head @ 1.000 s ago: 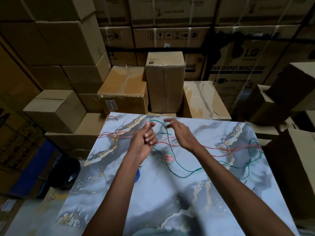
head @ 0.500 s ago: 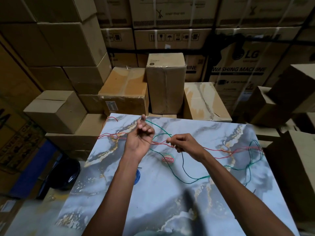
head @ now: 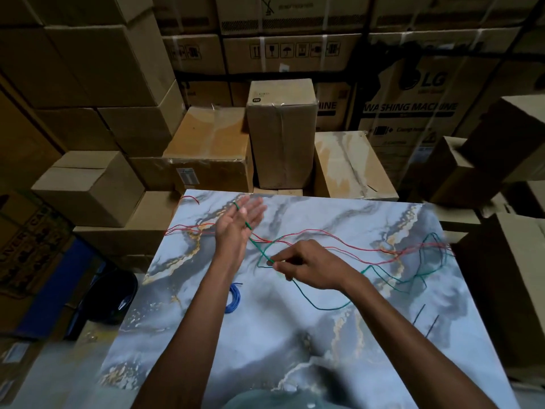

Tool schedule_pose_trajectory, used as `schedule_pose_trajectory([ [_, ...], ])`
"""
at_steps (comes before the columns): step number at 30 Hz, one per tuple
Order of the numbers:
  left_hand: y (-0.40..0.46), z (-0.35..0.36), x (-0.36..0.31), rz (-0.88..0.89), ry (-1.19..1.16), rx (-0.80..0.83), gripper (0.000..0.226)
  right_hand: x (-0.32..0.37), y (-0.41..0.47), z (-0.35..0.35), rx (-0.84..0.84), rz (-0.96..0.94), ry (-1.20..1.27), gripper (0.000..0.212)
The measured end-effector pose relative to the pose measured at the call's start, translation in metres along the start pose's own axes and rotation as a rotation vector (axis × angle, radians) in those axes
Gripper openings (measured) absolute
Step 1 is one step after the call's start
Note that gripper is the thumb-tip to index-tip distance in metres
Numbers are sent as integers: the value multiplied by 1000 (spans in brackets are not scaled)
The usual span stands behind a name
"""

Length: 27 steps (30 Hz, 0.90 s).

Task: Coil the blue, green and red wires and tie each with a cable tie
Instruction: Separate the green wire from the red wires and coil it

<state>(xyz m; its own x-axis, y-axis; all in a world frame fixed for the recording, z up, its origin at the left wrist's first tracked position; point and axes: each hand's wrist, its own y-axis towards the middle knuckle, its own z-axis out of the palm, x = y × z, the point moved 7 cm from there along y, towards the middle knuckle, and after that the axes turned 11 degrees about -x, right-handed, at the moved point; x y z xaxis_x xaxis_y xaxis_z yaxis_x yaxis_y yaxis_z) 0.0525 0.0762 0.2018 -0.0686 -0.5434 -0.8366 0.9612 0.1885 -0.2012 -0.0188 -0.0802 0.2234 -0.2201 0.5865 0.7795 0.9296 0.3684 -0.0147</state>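
My left hand (head: 236, 228) is held up over the far left of the marble-patterned table (head: 295, 335), fingers straight, with the green wire (head: 330, 307) looped across its palm and over a fingertip. My right hand (head: 306, 268) pinches the same green wire a little nearer to me, pulling it taut from the left hand. The rest of the green wire trails loose to the right edge. A red wire (head: 333, 239) lies stretched across the table's far side. A coiled blue wire (head: 234, 298) lies beside my left forearm.
Two dark cable ties (head: 426, 321) lie on the table's right side. Stacked cardboard boxes (head: 280, 131) crowd the far edge and both sides. A dark round object (head: 113, 296) sits on the floor to the left.
My left hand has opened from a fist to straight fingers with the green wire across it. My right hand has drawn back toward me and now pinches the green wire taut.
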Motion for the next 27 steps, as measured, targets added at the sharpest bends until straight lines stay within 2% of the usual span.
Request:
schedule_pose_trajectory([
  [4,-15,4,30,61,524,187,30,11,9,-35,-123,-68,-91,23],
  [7,-32,16,48,88,658,348,27,10,18,-53,-159,-79,-158,20],
  [9,-41,19,54,2,601,395,31,4,23,-68,-203,-39,-127,18],
  [12,-55,25,58,-184,489,468,29,-11,31,-89,-243,50,47,27],
  [14,-64,34,56,-338,301,545,21,-14,32,-100,-261,56,175,33],
  [17,-71,45,41,-515,-29,581,21,-23,31,-121,-363,61,361,31],
  [21,-67,49,15,-536,-338,529,23,-58,26,-120,-386,124,516,24],
  [24,-53,41,2,-531,-547,514,18,-93,16,-95,-283,246,573,24],
  [25,-47,35,-2,-508,-591,492,17,-102,10,-84,-217,278,526,22],
  [27,-31,19,-9,-437,-622,388,19,-127,-1,-70,-114,300,230,14],
])
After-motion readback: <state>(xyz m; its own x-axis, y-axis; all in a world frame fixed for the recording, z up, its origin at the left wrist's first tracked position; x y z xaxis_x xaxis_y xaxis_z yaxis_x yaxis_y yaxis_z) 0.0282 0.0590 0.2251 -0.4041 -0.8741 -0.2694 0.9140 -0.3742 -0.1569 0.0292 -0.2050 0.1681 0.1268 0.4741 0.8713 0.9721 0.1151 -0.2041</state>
